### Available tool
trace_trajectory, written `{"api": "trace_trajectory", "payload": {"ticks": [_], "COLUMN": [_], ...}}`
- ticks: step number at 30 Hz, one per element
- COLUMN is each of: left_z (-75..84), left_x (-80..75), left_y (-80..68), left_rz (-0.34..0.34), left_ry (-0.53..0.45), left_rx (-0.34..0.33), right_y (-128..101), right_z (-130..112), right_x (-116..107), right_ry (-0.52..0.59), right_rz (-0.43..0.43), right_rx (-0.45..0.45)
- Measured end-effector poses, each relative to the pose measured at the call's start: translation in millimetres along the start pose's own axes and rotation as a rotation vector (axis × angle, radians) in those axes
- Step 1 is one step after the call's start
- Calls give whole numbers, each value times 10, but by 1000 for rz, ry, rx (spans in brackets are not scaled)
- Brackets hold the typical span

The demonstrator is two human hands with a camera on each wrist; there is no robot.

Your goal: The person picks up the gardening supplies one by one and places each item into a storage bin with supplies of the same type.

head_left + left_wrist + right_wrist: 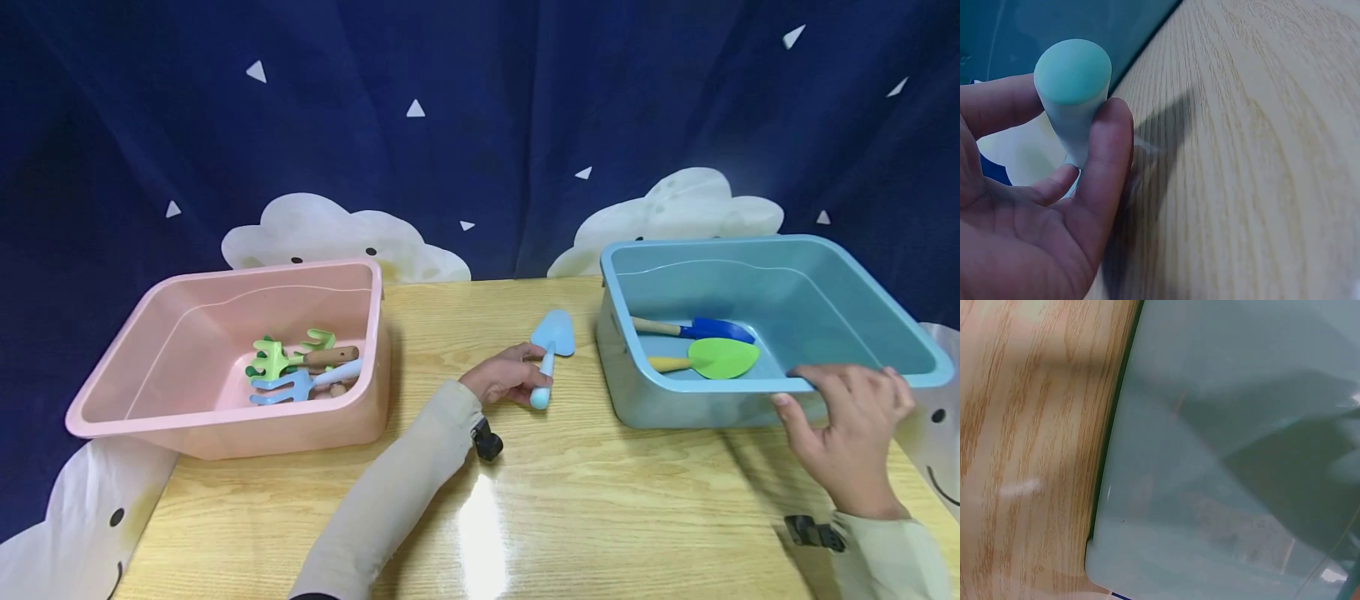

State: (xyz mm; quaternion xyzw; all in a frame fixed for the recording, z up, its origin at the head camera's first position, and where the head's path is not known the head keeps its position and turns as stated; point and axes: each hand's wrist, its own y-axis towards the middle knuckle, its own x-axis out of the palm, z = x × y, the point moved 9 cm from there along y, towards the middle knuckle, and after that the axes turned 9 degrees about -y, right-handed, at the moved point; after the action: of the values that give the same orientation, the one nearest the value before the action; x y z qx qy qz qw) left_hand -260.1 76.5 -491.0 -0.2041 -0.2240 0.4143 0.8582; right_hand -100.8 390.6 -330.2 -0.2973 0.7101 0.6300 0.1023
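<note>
Left hand (504, 377) grips the light-blue toy trowel (550, 350) by its handle, thumb and fingers (1105, 164) wrapped round the shaft near the butt end. The trowel lies low on the table (570, 500) between the pink bin (225, 433) and the blue bin (675, 404), blade pointing away from the person, just beside the blue bin's near-left corner.

Right hand (851, 433) curls over the blue bin's front rim, fingers inside, thumb outside. It looks like a steadying hold.

Handling, my read: the trowel is small moulded plastic, so light and stiff, not fragile. The handle is a smooth cylinder with a rounded cap, probably a bit slick; a wrap grip mid-handle beats a fingertip pinch. The blade is thin and wide, a poor place to take hold. The weight sits slightly blade-forward, so gripping too close to the butt lets it tip.

Blue bin holds a dark-blue trowel (708, 328) and a green trowel (720, 358), both with wooden handles. Pink bin holds a green rake (281, 358) and a blue rake (296, 387). The right wrist view shows only the bin wall and table, so the finger detail there can't be confirmed.
</note>
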Motion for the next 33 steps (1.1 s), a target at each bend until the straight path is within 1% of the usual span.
{"api": "trace_trajectory", "payload": {"ticks": [8,12,17,20,23,28,33], "left_z": [8,2,7,9,31,103,285], "left_x": [2,-14,-29,-27,-50,-136,-179], "left_y": [-13,-11,-6,-5,-20,-90,-194], "left_rz": [17,56,112,120,129,146,147], "left_ry": [39,39,37,37,45,25,-5], "left_rx": [5,4,20,28,49,86,137], "right_y": [-3,-12,-10,-4,-1,6,-1], "right_z": [-2,3,-3,-3,-1,-11,-5], "right_x": [0,8,3,-2,-5,5,-2], "right_ry": [-3,-14,-11,-5,2,-8,-14], "right_rz": [1,-17,-10,-1,10,-2,-11], "right_rx": [3,2,-4,-3,2,-4,-4]}}
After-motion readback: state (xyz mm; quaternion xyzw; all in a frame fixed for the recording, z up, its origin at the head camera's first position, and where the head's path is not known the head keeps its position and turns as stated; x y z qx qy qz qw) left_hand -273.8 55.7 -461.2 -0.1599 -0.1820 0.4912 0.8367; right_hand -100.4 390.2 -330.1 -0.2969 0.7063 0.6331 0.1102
